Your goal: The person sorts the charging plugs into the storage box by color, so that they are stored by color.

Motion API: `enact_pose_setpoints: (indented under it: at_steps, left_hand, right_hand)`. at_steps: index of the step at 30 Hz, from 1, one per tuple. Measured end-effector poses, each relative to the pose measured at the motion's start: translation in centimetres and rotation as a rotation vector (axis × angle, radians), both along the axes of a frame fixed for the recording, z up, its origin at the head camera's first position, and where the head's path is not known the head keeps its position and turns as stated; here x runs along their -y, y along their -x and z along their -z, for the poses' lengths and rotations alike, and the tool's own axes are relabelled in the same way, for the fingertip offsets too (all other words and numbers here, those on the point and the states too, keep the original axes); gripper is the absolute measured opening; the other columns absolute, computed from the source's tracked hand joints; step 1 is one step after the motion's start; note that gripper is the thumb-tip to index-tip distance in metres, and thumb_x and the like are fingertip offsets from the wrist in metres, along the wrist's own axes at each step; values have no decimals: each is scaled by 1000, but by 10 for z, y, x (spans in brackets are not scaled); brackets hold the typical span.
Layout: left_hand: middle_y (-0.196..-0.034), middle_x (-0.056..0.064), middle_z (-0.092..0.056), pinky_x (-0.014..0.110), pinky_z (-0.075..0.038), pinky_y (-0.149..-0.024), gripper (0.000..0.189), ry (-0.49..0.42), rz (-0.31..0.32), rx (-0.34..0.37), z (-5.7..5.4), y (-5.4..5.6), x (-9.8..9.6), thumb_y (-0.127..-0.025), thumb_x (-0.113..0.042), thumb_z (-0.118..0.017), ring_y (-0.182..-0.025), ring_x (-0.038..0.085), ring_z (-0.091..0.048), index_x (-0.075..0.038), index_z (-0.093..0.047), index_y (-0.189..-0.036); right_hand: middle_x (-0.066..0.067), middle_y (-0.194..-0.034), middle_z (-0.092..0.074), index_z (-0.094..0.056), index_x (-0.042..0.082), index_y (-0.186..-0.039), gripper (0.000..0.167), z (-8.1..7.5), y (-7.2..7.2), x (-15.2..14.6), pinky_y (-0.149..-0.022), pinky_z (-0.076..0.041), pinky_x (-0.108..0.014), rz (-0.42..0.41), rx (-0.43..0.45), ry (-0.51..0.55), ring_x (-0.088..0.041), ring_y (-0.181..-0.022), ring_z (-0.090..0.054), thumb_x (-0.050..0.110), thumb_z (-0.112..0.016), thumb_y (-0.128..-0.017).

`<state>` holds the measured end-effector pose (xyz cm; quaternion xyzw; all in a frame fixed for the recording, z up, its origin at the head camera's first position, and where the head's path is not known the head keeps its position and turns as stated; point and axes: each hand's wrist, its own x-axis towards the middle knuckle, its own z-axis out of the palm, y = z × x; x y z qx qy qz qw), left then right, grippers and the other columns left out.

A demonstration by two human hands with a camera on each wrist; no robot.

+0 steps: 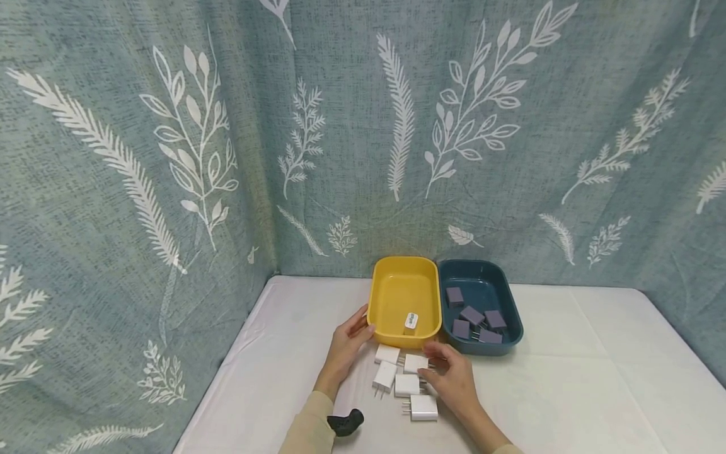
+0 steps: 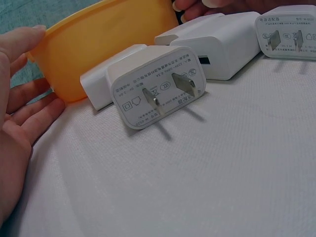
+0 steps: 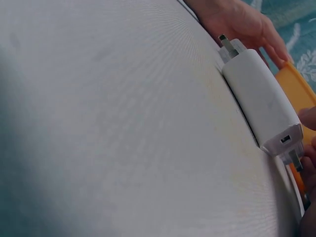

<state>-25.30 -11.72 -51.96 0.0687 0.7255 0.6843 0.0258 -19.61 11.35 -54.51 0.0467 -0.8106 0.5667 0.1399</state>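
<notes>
My left hand (image 1: pixel 347 343) is at the left side of a yellow tray (image 1: pixel 405 268), thumb at the rim and fingers by its outer wall. In the left wrist view, these fingers (image 2: pixel 37 106) lie loosely against the lower wall. My right hand (image 1: pixel 454 378) reaches over several white plug chargers in front of the tray, thumb and forefinger either side of the right end of one charger (image 1: pixel 416 364). Its grip is partly hidden. Close to the left wrist camera, one charger (image 2: pixel 158 84) points its two prongs forward. Another white charger (image 1: pixel 411 321) lies inside the yellow tray.
A dark blue tray (image 1: pixel 513 302) stands against the yellow one's right side, holding several purple plug chargers (image 1: pixel 472 315). A small black object (image 1: pixel 346 422) shows beside the left sleeve. White cloth covers the table (image 1: pixel 590 378), and a patterned curtain (image 1: pixel 351 126) hangs behind.
</notes>
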Motion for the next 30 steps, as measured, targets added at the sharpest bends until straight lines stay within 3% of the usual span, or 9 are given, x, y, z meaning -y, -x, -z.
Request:
enact_pose_setpoints:
  at_steps: [14, 17, 19, 21, 24, 30]
  left_hand:
    - [-141, 16, -55, 33, -49, -104, 58, 15, -19, 1, 1, -1, -1, -93, -18, -67, -129, 30, -54, -14, -45, -147]
    - [-140, 13, -57, 33, -49, -104, 58, 20, -41, -10, 12, 5, -1, -92, -22, -68, -127, 27, -56, -18, -47, -146]
    - [-140, 13, -57, 36, -48, -105, 57, 19, -44, -12, 13, 6, -2, -92, -22, -68, -128, 28, -55, -18, -47, -146]
    - [-140, 13, -57, 35, -48, -105, 57, 23, -40, -20, 12, 6, -2, -92, -22, -67, -128, 27, -55, -18, -47, -146]
    - [-141, 16, -55, 36, -47, -106, 58, 17, -15, -10, -1, 0, -1, -93, -18, -66, -130, 30, -54, -13, -45, -147]
    - [-143, 17, -53, 30, -47, -105, 60, 11, 8, -11, -1, -2, 0, -94, -20, -65, -131, 30, -53, -10, -42, -148]
  right_hand:
    - [-6, -108, -71, -66, 4, -116, 51, 2, 0, -4, -88, -56, -23, 6, 86, -86, -18, -97, -68, -4, -83, -68]
    - [-8, -109, -70, -66, 3, -116, 52, 2, 1, -4, -89, -56, -24, 3, 100, -88, -19, -98, -68, -6, -82, -68]
    - [-9, -110, -70, -65, 2, -116, 52, 2, 2, -4, -90, -56, -25, -1, 110, -86, -20, -100, -68, -6, -82, -68]
    - [-9, -111, -70, -65, 2, -117, 52, 2, 3, -4, -90, -56, -25, -1, 120, -91, -22, -101, -68, -6, -82, -69]
    - [-9, -111, -70, -64, 2, -117, 52, 2, 3, -4, -91, -56, -26, 4, 136, -98, -22, -103, -68, -5, -82, -69]
    - [-10, -110, -71, -64, 1, -117, 53, 2, 2, -4, -88, -56, -23, -4, 155, -99, -21, -99, -67, -5, -82, -68]
